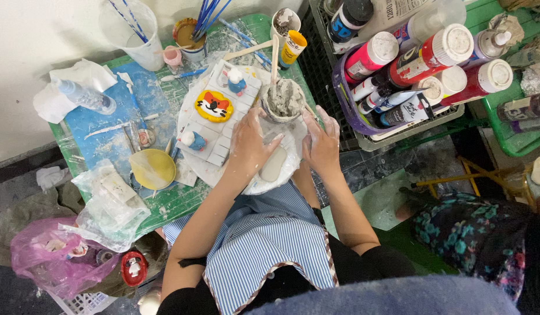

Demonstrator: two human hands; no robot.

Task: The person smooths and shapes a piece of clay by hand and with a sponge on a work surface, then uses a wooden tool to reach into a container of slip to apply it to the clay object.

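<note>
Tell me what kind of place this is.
Likely a craft or art workshop: a crate of paint bottles, cups of brushes, and both hands beside a cup of grey paste.

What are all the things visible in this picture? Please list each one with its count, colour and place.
clay cup: one, grey, between both hands
white tray: one, white, table middle
tiger figure: one, yellow and orange, on the tray
yellow bowl: one, table front left
brush cup: one, blue brushes, table back
paint bottles: many, red and pink with white caps, basket at right
spray bottle: one, clear, left on tissue
pink bag: one, floor left
left hand: on the cup's left side
right hand: beside the cup's right
</note>
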